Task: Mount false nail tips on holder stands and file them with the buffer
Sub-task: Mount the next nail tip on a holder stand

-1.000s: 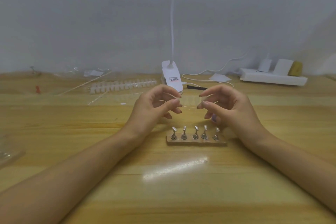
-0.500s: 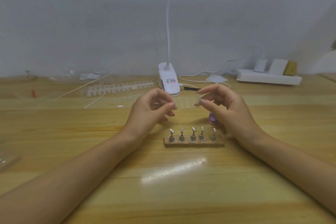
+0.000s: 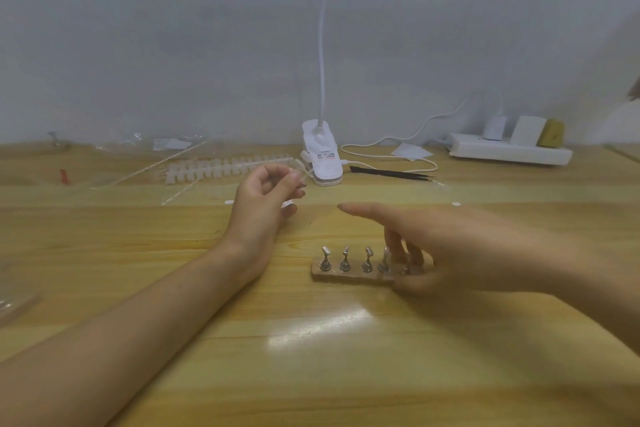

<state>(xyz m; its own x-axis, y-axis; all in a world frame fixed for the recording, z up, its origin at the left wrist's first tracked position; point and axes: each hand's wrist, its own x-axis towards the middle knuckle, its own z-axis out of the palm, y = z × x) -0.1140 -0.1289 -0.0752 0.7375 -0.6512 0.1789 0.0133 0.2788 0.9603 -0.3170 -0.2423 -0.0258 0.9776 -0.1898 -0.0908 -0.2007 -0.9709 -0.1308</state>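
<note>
Holder stand (image 3: 349, 276): brown base strip on wooden table (image 3: 311, 364), near centre; four upright metal pegs (image 3: 345, 259) visible, none carrying a tip, right end hidden behind fingers.
Left hand (image 3: 265, 199): raised behind and left of the stand, fingers curled, thumb and forefinger pinching what looks like a clear nail tip (image 3: 300, 174).
Right hand (image 3: 450, 246): blurred; index finger stretched leftward, other fingers reaching down onto the stand's right end; cannot tell whether it grips.
Nail tip strip (image 3: 225, 166): white, lying far left of the clip lamp (image 3: 322, 158).
Black tweezers (image 3: 388, 173): right of lamp.
Power strip (image 3: 509, 151): far right.
</note>
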